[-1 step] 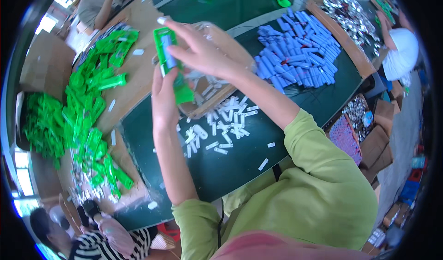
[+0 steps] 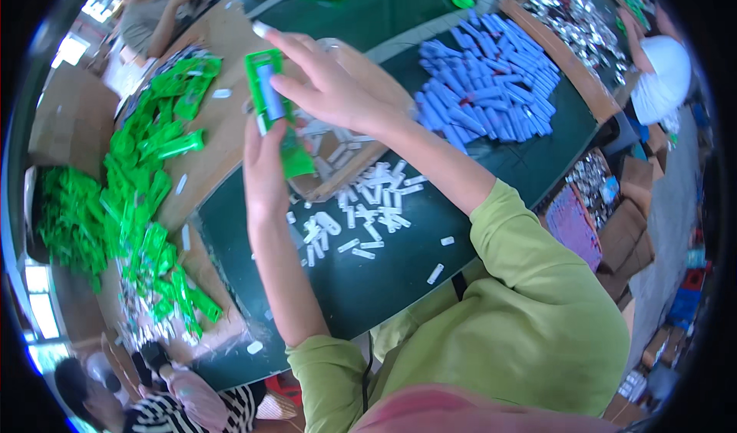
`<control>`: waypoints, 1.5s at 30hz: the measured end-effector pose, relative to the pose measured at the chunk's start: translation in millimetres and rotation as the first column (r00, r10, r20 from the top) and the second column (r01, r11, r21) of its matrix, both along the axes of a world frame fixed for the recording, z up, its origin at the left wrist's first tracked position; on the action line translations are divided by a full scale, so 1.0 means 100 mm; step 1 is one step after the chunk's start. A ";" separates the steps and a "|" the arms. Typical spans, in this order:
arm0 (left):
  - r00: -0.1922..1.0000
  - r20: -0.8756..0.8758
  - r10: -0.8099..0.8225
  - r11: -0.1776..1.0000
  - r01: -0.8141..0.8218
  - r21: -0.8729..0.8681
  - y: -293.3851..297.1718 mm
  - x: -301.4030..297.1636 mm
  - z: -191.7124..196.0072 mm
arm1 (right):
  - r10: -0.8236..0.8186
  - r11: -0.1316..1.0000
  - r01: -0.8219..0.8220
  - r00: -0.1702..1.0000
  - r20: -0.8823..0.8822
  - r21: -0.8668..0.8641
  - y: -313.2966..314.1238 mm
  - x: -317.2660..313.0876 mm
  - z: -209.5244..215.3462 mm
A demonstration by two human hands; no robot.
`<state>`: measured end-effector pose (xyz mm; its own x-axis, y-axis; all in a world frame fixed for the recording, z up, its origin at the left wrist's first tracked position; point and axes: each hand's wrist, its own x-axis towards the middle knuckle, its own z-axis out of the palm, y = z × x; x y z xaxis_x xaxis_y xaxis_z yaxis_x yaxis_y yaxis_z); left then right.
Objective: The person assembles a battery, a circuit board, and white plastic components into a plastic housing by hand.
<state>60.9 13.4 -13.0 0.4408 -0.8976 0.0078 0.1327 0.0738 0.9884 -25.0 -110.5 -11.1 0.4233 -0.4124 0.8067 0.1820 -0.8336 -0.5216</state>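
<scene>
My left hand [image 2: 265, 160] is closed round a long bright green plastic casing [image 2: 296, 161], held tilted above the table. In the casing's hollow lies a blue cylinder [image 2: 270, 99], much like those in the pile on the right. A small white piece shows by my left fingertips. Over the casing's upper end reaches my right hand [image 2: 326, 87], fingers stretched out and thumb at the blue cylinder. Something white covers the tip of one right finger. Beneath the hands stands a cardboard box [image 2: 357, 176] with small white parts in it.
Blue cylinders [image 2: 491, 84] with thin dark wires are heaped at right. White pieces [image 2: 376, 195] lie scattered on the green table [image 2: 345, 287]. Green casings [image 2: 142, 172] pile up on cardboard at left. A carton of silvery parts [image 2: 572, 26] stands far right. Other people sit around.
The whole view has shifted slightly. My hands and the green casing keep nearly the same pose, with the right thumb still at the blue cylinder.
</scene>
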 end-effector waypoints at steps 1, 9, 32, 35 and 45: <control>0.999 0.042 -0.004 1.000 0.004 0.010 -0.01 0.04 0.00 | 0.007 0.998 -0.008 1.000 0.003 0.061 -0.06 -0.13 0.03; 0.990 0.026 0.137 0.991 -0.136 -0.019 0.07 0.17 0.12 | -0.465 0.868 0.488 0.731 -0.500 -0.094 -1.00 -1.40 -0.36; 0.974 0.020 0.224 0.970 -0.221 -0.102 0.34 0.46 0.33 | -0.389 0.875 -0.091 0.454 -0.802 -0.476 -0.69 -0.17 -0.66; 0.976 0.019 0.218 0.970 -0.215 -0.112 0.35 0.51 0.31 | -0.222 0.917 -0.136 0.609 -0.762 -0.375 -0.68 -0.06 -0.53; 0.987 -0.075 0.139 0.983 -0.147 -0.106 0.31 0.46 0.29 | -0.168 0.876 -0.311 0.521 -0.837 -0.369 -0.39 0.21 -0.64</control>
